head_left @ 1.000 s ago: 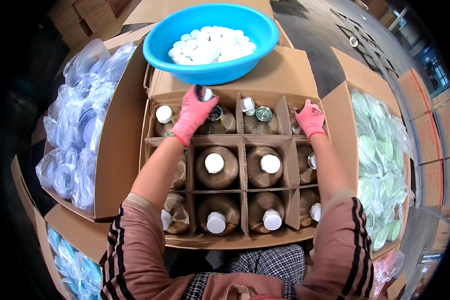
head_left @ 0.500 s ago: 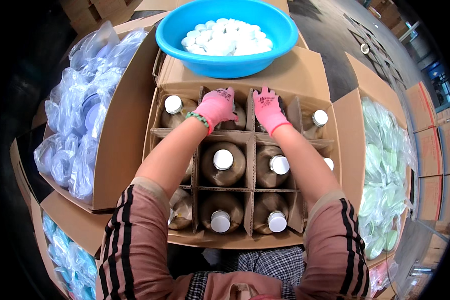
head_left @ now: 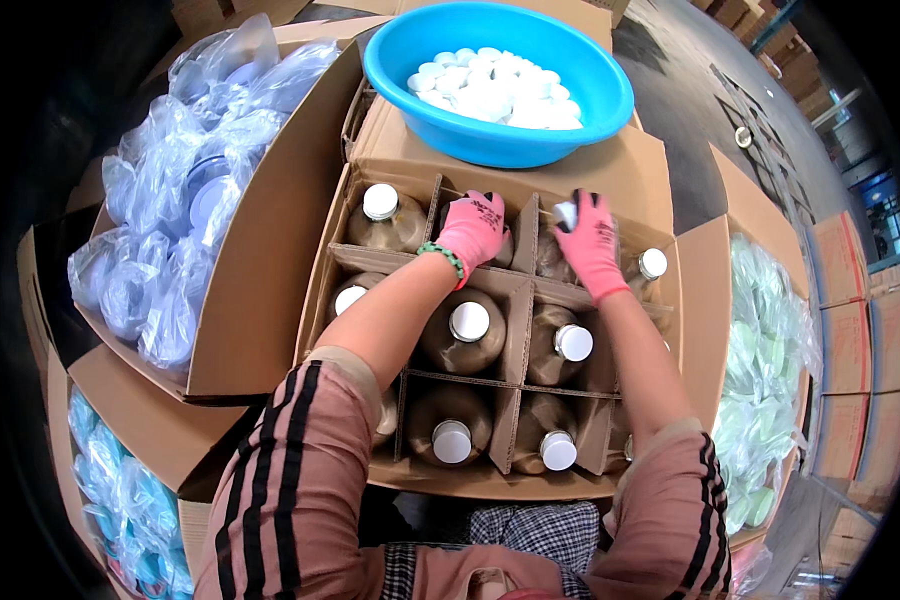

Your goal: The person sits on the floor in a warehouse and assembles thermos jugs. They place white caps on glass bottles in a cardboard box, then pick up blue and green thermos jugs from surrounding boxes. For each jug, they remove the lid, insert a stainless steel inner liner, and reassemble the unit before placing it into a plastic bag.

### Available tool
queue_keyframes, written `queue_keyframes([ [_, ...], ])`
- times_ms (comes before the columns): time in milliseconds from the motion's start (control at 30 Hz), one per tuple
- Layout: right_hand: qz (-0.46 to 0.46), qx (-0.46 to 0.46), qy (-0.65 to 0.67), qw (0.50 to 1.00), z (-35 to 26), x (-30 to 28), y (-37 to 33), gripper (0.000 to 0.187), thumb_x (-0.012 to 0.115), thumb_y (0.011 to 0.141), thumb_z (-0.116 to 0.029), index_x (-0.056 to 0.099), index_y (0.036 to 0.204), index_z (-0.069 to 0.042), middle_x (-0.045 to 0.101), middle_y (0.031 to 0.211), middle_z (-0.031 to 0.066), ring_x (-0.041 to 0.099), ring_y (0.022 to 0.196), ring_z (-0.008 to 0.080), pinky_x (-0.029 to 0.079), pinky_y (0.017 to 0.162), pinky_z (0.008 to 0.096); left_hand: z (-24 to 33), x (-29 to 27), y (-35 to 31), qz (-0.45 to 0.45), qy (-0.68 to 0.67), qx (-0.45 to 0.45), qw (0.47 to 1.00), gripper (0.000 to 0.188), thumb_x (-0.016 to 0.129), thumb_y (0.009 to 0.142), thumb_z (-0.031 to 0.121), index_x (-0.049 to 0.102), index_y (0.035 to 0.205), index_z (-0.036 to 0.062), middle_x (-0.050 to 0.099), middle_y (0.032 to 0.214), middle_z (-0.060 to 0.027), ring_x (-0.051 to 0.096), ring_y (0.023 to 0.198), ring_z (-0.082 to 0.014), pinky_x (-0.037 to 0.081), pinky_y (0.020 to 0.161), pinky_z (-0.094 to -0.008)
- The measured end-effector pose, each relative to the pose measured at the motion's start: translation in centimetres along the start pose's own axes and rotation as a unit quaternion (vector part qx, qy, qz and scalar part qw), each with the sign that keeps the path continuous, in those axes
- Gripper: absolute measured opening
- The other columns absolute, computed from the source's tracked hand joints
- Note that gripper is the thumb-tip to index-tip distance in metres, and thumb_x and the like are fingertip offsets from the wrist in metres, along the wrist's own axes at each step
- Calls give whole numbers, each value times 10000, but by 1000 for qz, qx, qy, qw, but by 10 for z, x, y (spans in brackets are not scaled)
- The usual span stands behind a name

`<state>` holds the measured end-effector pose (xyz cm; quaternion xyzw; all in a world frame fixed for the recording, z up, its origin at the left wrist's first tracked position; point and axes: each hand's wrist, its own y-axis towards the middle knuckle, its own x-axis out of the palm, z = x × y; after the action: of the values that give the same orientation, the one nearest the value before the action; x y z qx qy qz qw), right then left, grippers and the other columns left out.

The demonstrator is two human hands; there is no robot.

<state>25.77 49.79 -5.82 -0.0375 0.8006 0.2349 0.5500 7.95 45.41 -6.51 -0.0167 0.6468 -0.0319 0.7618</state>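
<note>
An open cardboard box (head_left: pixel 315 290) with cardboard dividers (head_left: pixel 518 340) holds several clear, rounded bottles in rows, most showing white screw caps. My left hand (head_left: pixel 473 230), in a pink glove with dark fingertips, reaches into the second compartment of the far row. Its fingers curl down over a bottle (head_left: pixel 505 252), and whatever they grip is hidden beneath them. My right hand (head_left: pixel 590 245), gloved alike, is closed around a white cap (head_left: pixel 567 214) on the adjoining bottle (head_left: pixel 552 258). Capped bottles stand either side, one left (head_left: pixel 382 222) and one right (head_left: pixel 650 268).
A blue basin (head_left: pixel 500 135) heaped with white caps (head_left: pixel 495 88) rests on the far flap. To the left, a carton (head_left: pixel 255 250) holds bagged lilac lids; below it are bagged turquoise items (head_left: pixel 130 510). Bagged pale green lids (head_left: pixel 765 370) fill a carton at right.
The view has shifted, so the box and basin appear further right. My right hand has turned, and a white cap now shows at its fingers. My left hand remains over the same bottle.
</note>
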Motion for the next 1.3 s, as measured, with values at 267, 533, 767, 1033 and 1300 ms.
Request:
queue_keyframes([
  [267, -143, 28, 162, 976, 38, -15, -22, 388, 617, 744, -211, 501, 1059, -15, 539, 1017, 211, 510, 955, 353, 409, 824, 390, 0, -2, 0, 3, -14, -3, 1000, 632, 548, 768, 412, 353, 1215, 11, 497, 1051, -220, 554, 915, -330, 460, 757, -384],
  [533, -129, 63, 175, 974, 37, -21, -20, 335, 591, 743, -223, 526, 972, 14, 571, 947, 224, 539, 899, 350, 426, 785, 393, 7, -2, -1, 19, -4, -10, 1000, 642, 566, 749, 428, 365, 1201, 18, 503, 1037, -219, 562, 894, -328, 463, 752, -387],
  [767, -249, 78, -13, 965, -2, -19, 7, 724, 707, 598, -417, 431, 1078, 49, 546, 1037, 254, 522, 985, 362, 414, 857, 392, 4, -3, -3, 46, 11, 0, 999, 615, 608, 704, 427, 400, 1131, 35, 465, 1062, -198, 496, 968, -360, 402, 808, -434],
  [1033, -277, 69, -152, 946, -6, -15, 14, 549, 638, 679, -411, 492, 1049, -32, 584, 1018, 163, 559, 961, 280, 449, 807, 365, 7, -16, -50, 206, -74, 78, 973, 715, 607, 700, 390, 317, 1266, 61, 326, 1243, -234, 300, 1140, -416, 221, 956, -516],
  [1300, -116, 100, -159, 975, -1, 0, -10, 425, 594, 716, -409, 494, 942, -62, 579, 924, 155, 580, 866, 305, 469, 736, 393, 25, -52, -140, 260, -311, 150, 902, 630, 664, 664, 209, 381, 1177, -22, 345, 1213, -260, 336, 1123, -420, 281, 953, -460],
])
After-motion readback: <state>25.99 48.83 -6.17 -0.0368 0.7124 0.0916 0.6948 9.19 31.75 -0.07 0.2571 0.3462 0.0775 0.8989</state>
